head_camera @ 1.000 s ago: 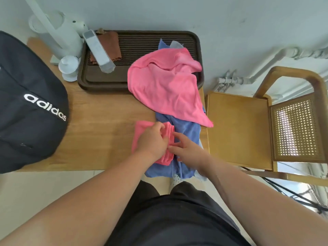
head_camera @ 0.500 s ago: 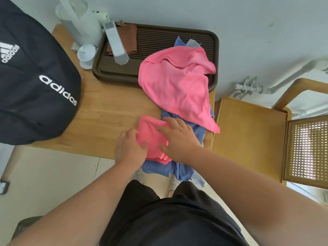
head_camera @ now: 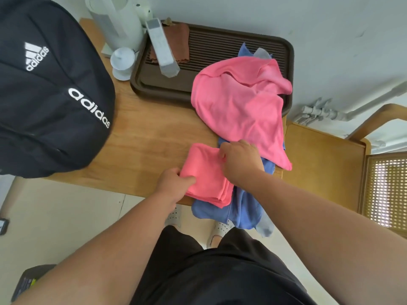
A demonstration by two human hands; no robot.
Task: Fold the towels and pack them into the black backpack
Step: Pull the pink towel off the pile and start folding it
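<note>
A folded pink towel [head_camera: 207,172] lies at the near edge of the wooden table [head_camera: 145,137]. My left hand [head_camera: 174,183] grips its left near corner, thumb on top. At the towel's far right corner my right hand [head_camera: 240,159] pinches the cloth with curled fingers. A blue towel [head_camera: 240,208] lies under the folded one and hangs over the table edge. A loose pink towel [head_camera: 240,102] is heaped beyond, partly on the tray. The black backpack [head_camera: 46,93] stands at the left end of the table.
A dark brown slatted tray [head_camera: 220,45] at the back holds a brown cloth [head_camera: 180,38] and a grey remote [head_camera: 161,51]. A white appliance [head_camera: 116,23] and a small white cup [head_camera: 122,60] stand beside it. A wooden chair [head_camera: 323,159] is at the right.
My right hand went from lying flat on the folded pink towel to pinching its far right corner. My left hand has closed on the near left corner. The view shifted towards the backpack.
</note>
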